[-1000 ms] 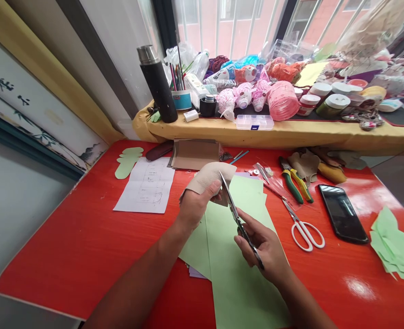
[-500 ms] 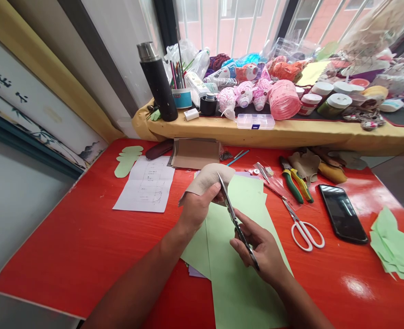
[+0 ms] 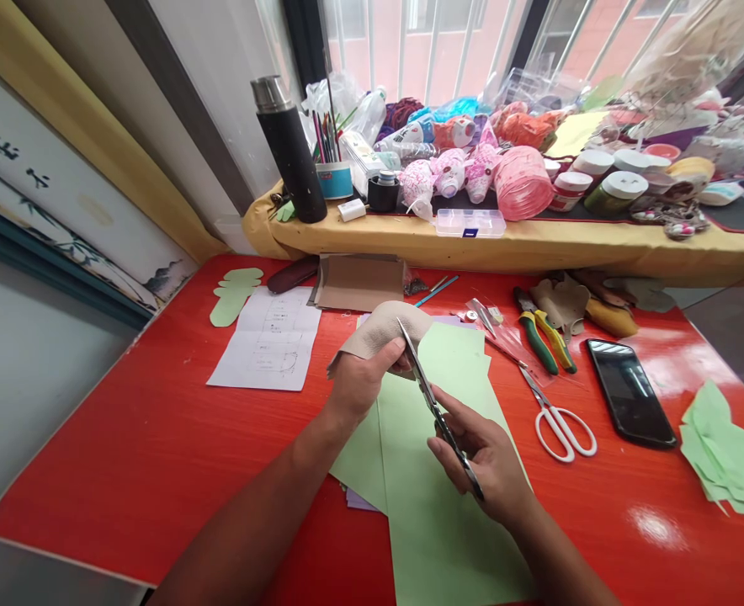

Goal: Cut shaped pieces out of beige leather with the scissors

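My left hand [image 3: 363, 379] grips a curved piece of beige leather [image 3: 375, 330], its thumb pressed on top and the other fingers mostly hidden beneath. In my right hand [image 3: 479, 450] is a pair of dark metal scissors [image 3: 433, 402], fingers around the handles. The blades point up and to the left, and the upper blade lies over the leather beside my left thumb. Whether the lower blade is under the leather is hard to see. Both hands are held above light green paper sheets [image 3: 435, 471] on the red table [image 3: 157, 438].
White-handled scissors [image 3: 565, 433], pliers [image 3: 542, 337] and a black phone [image 3: 630, 391] lie to the right, with green paper scraps [image 3: 725, 454] beyond. At left are a drawn paper pattern [image 3: 271, 341] and a green cutout [image 3: 233, 299]. Brown sheets [image 3: 359, 282] lie behind; a black flask [image 3: 289, 156] stands on the ledge.
My right hand and the scissor handles have shifted slightly, the handles spreading a little. My left hand stays on the leather, almost unmoved.
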{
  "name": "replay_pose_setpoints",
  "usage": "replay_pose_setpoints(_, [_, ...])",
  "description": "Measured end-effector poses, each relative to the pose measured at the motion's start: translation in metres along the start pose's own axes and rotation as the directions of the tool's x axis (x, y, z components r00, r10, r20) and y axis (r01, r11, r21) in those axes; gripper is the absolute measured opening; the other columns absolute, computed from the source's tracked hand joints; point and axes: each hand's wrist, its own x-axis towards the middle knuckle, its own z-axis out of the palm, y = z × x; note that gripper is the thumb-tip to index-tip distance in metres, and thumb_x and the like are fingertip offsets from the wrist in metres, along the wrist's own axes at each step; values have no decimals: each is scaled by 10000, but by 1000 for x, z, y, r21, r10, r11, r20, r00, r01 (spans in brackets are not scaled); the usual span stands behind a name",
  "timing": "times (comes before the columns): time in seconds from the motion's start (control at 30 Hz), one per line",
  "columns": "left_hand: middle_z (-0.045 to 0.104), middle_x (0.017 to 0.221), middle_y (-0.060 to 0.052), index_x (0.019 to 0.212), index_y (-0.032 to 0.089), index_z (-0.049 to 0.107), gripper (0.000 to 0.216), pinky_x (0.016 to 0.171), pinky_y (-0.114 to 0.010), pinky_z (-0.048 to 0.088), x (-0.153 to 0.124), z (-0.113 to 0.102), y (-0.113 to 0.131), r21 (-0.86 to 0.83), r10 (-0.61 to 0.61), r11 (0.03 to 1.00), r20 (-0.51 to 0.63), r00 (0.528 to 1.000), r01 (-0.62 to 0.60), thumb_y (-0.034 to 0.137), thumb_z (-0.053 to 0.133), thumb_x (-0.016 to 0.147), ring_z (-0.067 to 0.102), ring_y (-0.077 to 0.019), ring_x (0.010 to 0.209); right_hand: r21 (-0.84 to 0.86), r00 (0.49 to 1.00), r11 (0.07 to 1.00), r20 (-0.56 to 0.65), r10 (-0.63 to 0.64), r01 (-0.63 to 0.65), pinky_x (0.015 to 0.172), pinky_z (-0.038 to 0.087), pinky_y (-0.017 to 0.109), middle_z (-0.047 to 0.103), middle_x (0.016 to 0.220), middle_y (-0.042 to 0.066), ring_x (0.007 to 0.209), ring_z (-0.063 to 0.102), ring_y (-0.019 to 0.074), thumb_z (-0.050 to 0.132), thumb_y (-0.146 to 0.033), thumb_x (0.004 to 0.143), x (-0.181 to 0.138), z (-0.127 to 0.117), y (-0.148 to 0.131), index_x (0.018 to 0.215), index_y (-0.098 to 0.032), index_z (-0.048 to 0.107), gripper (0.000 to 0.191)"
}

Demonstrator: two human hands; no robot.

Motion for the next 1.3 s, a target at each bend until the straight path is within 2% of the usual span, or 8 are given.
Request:
replay_pose_setpoints(0.1, [725, 706, -41, 779, 183, 770, 226, 702, -325, 595, -1, 0, 0, 13, 0, 1000, -16, 1000, 0, 382, 769, 887, 687, -190, 703, -9, 1000, 1000, 1, -24, 24, 487, 337, 283, 401, 620, -85, 497, 353, 130, 697, -439, 1036, 0, 0, 4, 1616, -135, 598, 662])
replay_pose_setpoints(0.23, [728, 717, -40, 830, 179, 783, 237, 695, -337, 605, -2, 3, -1, -48, -11, 999, -9, 1000, 11, 412, 791, 873, 690, -191, 694, -11, 998, 998, -10, -55, 54, 441, 316, 270, 383, 596, -90, 455, 333, 121, 684, -478, 1037, 1, 2, 12, 1620, -142, 599, 678])
replay_pose_setpoints(0.37, [725, 722, -37, 795, 184, 763, 249, 692, -328, 600, -1, 3, -3, -63, -10, 998, -27, 1000, 8, 423, 813, 848, 685, -187, 703, -14, 997, 997, -15, -72, 72, 436, 313, 268, 384, 591, -91, 449, 332, 120, 682, -458, 1039, 1, 3, 14, 1617, -139, 602, 665])
replay_pose_setpoints(0.6, [691, 668, -38, 660, 196, 704, 270, 693, -319, 567, 2, -5, 6, 43, 15, 999, 10, 1000, -15, 360, 747, 870, 654, -180, 683, -32, 1000, 999, 4, -29, 29, 518, 324, 288, 382, 659, -78, 528, 339, 133, 689, -359, 1033, 0, 0, -1, 1617, -147, 605, 627])
replay_pose_setpoints(0.8, [660, 650, -38, 648, 207, 688, 270, 688, -325, 553, 5, -15, 12, 127, -9, 992, 64, 998, 1, 340, 745, 876, 638, -192, 697, -65, 1000, 998, 8, -8, 9, 534, 314, 294, 350, 662, -78, 556, 321, 144, 690, -369, 1024, 1, 0, -3, 1606, -153, 621, 625])
replay_pose_setpoints(1.3, [658, 687, -39, 669, 195, 680, 273, 682, -313, 527, 4, -10, 11, 109, -37, 994, 61, 997, 30, 376, 743, 863, 608, -177, 700, 14, 999, 999, 17, 34, -34, 517, 361, 295, 450, 639, -79, 507, 391, 138, 737, -451, 1009, 0, 1, -1, 1628, -149, 585, 705])
